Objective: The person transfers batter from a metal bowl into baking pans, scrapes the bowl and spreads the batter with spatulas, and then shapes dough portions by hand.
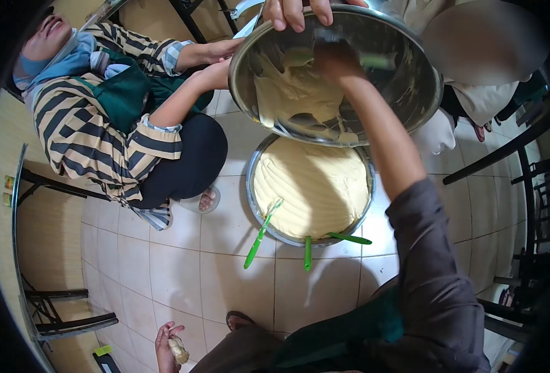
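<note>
Pale-yellow creamy batter (300,93) coats a tilted round steel bowl (410,87) around the blurred right hand (337,62), its grip unclear; the left hand (167,345) curls loosely round a beige lump (178,350). Scraping close, rim above the filled metal basin (249,177), should limit spills.

Open floor (244,289) before the basin (249,186), green handles (308,256) jutting out, tilted bowl (405,84) blocking far rim

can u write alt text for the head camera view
A person's right hand, blurred, reaches into a tilted metal bowl smeared with pale batter, above a wide basin of similar mixture on a tiled floor. Three green-handled utensils lie across the basin's near rim; a striped-sleeved co-worker's hands are at the bowl's side, and other fingers grip its far rim.
</note>
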A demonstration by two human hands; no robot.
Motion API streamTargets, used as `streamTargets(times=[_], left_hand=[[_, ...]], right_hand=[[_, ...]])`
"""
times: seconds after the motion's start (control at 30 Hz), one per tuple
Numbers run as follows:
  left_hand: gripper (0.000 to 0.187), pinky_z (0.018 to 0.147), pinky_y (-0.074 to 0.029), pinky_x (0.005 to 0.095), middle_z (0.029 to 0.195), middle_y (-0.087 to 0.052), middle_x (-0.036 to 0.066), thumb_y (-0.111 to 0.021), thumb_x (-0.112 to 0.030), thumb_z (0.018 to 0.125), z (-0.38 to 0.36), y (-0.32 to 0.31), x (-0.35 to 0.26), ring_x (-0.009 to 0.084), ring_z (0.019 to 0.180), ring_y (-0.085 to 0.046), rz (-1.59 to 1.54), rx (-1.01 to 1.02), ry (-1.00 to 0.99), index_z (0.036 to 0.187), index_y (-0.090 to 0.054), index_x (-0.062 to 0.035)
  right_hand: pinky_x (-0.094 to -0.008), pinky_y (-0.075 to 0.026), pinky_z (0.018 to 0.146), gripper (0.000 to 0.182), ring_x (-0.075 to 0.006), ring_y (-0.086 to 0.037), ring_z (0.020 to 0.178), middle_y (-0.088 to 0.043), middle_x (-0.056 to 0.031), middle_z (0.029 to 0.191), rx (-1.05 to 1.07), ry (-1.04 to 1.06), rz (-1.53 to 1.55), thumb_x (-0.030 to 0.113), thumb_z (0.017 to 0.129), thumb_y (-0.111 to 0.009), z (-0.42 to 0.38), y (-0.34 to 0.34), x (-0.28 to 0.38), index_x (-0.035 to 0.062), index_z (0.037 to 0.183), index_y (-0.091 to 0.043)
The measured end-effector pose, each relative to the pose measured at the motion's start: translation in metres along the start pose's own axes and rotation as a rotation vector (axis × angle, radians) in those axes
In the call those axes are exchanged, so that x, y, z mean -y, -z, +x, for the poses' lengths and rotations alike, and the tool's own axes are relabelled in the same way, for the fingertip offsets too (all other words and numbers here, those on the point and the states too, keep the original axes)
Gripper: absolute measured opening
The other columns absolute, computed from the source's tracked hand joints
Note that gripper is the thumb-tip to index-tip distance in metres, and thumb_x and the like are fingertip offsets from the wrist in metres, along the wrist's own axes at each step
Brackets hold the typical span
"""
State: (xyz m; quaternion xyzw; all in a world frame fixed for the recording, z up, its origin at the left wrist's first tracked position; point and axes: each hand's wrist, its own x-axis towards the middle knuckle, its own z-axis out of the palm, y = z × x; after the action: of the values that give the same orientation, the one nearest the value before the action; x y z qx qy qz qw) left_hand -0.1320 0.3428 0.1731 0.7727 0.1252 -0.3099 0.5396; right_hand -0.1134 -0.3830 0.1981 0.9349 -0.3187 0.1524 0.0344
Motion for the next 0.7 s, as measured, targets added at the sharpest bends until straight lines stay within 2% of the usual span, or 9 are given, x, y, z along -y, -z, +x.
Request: streamTargets(times=[0.13, 0.3, 0.33, 0.4, 0.47, 0.53, 0.6, 0.63, 0.7], left_hand=[[0.031, 0.044, -0.040, 0.0211, 0.090, -0.066, 0.011, -0.043, -0.031, 0.095, -0.001, -0.026, -0.015, 0.0078, 0.051, -0.050, 0.080, -0.008, -0.093, 0.110, -0.053, -0.0052], [0.029, 0.048, -0.039, 0.0196, 0.093, -0.066, 0.011, -0.044, -0.028, 0.096, 0.004, -0.043, -0.025, 0.0064, 0.055, -0.049, 0.031, 0.071, -0.061, 0.110, -0.053, -0.0044], [0.029, 0.048, -0.040, 0.0196, 0.093, -0.066, 0.011, -0.044, -0.029, 0.096, 0.004, -0.045, -0.025, 0.0066, 0.054, -0.049, 0.027, 0.075, -0.061, 0.110, -0.053, -0.0045], [0.029, 0.046, -0.040, 0.0196, 0.093, -0.066, 0.011, -0.044, -0.029, 0.096, 0.009, -0.052, -0.025, 0.0068, 0.053, -0.049, 0.009, 0.081, -0.082, 0.109, -0.053, -0.0047], [0.029, 0.046, -0.040, 0.0200, 0.093, -0.066, 0.012, -0.044, -0.029, 0.097, 0.008, -0.064, -0.034, 0.0068, 0.053, -0.049, -0.001, 0.095, -0.083, 0.110, -0.052, -0.0044], [0.031, 0.046, -0.041, 0.0210, 0.093, -0.066, 0.012, -0.043, -0.030, 0.096, 0.007, -0.064, -0.030, 0.0068, 0.053, -0.049, -0.016, 0.114, -0.063, 0.111, -0.051, -0.0037], [0.032, 0.046, -0.041, 0.0210, 0.094, -0.065, 0.012, -0.043, -0.031, 0.096, 0.012, -0.055, -0.025, 0.0071, 0.053, -0.049, -0.022, 0.144, -0.061, 0.112, -0.051, -0.0035], [0.033, 0.046, -0.041, 0.0209, 0.094, -0.065, 0.012, -0.043, -0.031, 0.096, 0.011, -0.057, -0.025, 0.0072, 0.053, -0.049, -0.027, 0.157, -0.058, 0.112, -0.051, -0.0034], [0.034, 0.046, -0.040, 0.0203, 0.093, -0.065, 0.012, -0.044, -0.032, 0.096, 0.009, -0.061, -0.028, 0.0072, 0.054, -0.049, -0.016, 0.122, -0.044, 0.111, -0.052, -0.0034]], right_hand=[[-0.0406, -0.048, 0.084, 0.024, -0.0336, -0.061, 0.099, -0.063, -0.0233, 0.103, 0.184, -0.234, 0.357, 0.014, 0.084, -0.051, -0.033, -0.016, 0.009, -0.0002, 0.096, -0.065], [-0.0439, -0.052, 0.071, 0.019, -0.0374, -0.064, 0.087, -0.065, -0.0232, 0.093, -0.142, -0.385, 0.597, 0.012, 0.082, -0.053, -0.021, -0.013, 0.083, 0.0006, 0.093, -0.065], [-0.0404, -0.053, 0.068, 0.017, -0.0314, -0.066, 0.084, -0.065, -0.0230, 0.088, -0.179, -0.438, 0.679, 0.012, 0.081, -0.056, -0.022, -0.004, 0.101, -0.0027, 0.085, -0.064], [-0.0376, -0.053, 0.066, 0.014, -0.0272, -0.066, 0.077, -0.065, -0.0203, 0.083, 0.122, -0.346, 0.813, 0.009, 0.081, -0.057, -0.017, -0.018, 0.096, -0.0041, 0.082, -0.061], [-0.0320, -0.052, 0.056, 0.008, -0.0206, -0.062, 0.062, -0.061, -0.0132, 0.072, 0.243, -0.490, 1.637, 0.004, 0.082, -0.057, -0.020, -0.021, 0.087, -0.0045, 0.082, -0.057], [-0.0298, -0.048, 0.047, 0.008, -0.0190, -0.057, 0.053, -0.057, -0.0100, 0.068, 0.108, -0.600, 2.340, 0.001, 0.085, -0.055, -0.047, -0.008, 0.082, -0.0044, 0.090, -0.056], [-0.0256, -0.040, 0.040, 0.012, -0.0144, -0.053, 0.051, -0.052, -0.0075, 0.067, 0.260, -0.611, 1.973, 0.003, 0.087, -0.054, -0.101, 0.000, 0.086, -0.0042, 0.097, -0.054], [-0.0247, -0.034, 0.038, 0.015, -0.0124, -0.048, 0.050, -0.051, -0.0072, 0.069, 0.258, -0.705, 1.983, 0.008, 0.090, -0.052, -0.122, 0.003, 0.089, -0.0045, 0.099, -0.052], [-0.0333, -0.048, 0.056, 0.010, -0.0200, -0.055, 0.052, -0.060, -0.0110, 0.071, 0.165, -0.910, 1.785, 0.006, 0.083, -0.053, -0.125, -0.008, 0.086, -0.0014, 0.083, -0.061]])
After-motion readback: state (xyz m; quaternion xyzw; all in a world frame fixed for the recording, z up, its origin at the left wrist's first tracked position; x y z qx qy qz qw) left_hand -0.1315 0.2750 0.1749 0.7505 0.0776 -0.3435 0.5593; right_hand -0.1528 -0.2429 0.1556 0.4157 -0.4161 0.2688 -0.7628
